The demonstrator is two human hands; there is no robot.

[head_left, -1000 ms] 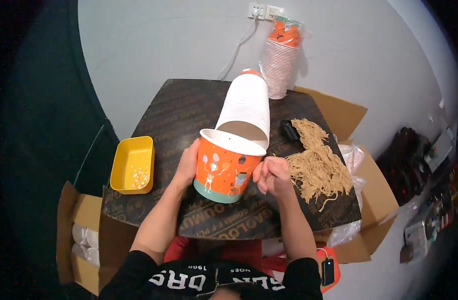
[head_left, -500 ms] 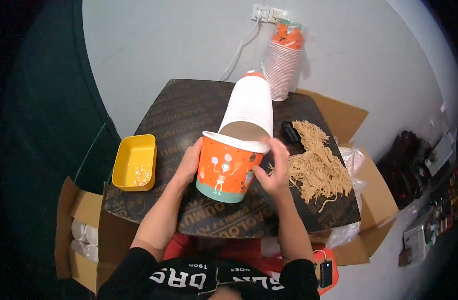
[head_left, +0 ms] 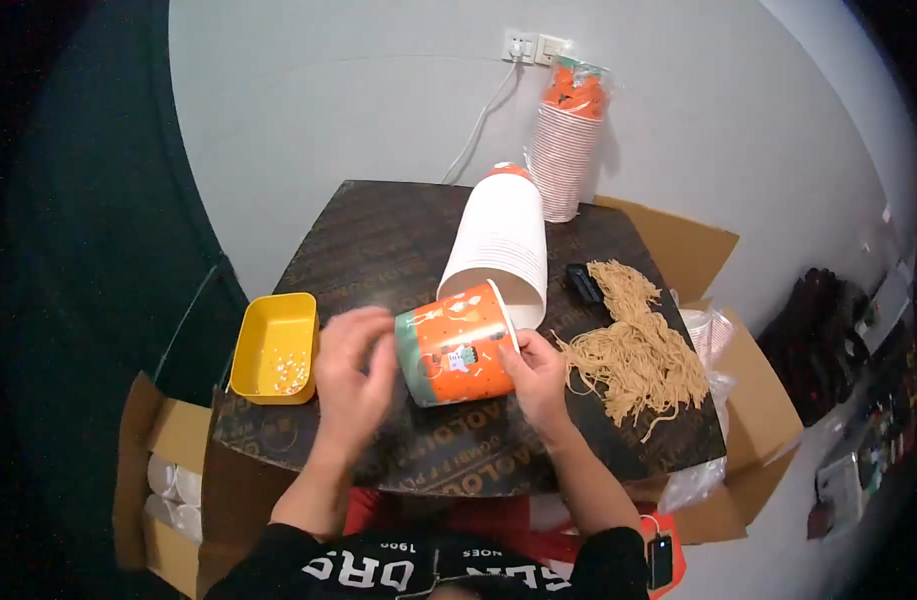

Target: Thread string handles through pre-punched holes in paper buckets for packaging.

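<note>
An orange paper bucket [head_left: 463, 352] with Halloween figures and a green base lies tilted on its side above the table, its white rim toward the right. My right hand [head_left: 539, 375] grips it at that rim, thumb on the outer wall. My left hand [head_left: 354, 380] is off the bucket, beside its green base, slightly blurred, with thumb and fingers apart and nothing in them. Just behind, a long stack of nested white buckets [head_left: 499, 235] lies with its mouth facing me. A yellow tray [head_left: 276, 312] holding small white bits is left of my left hand.
Tan cords [head_left: 644, 365] lie on the dark table [head_left: 324, 240] at right, next to a black object [head_left: 584, 283]. A bagged cup stack [head_left: 567, 160] stands at the back. Open cardboard boxes [head_left: 754, 410] flank the table; the left box [head_left: 179, 420] contains white rolls.
The bucket has turned from nearly upright onto its side, base now pointing left. My left hand has let go and moved left; my right hand still holds the rim.
</note>
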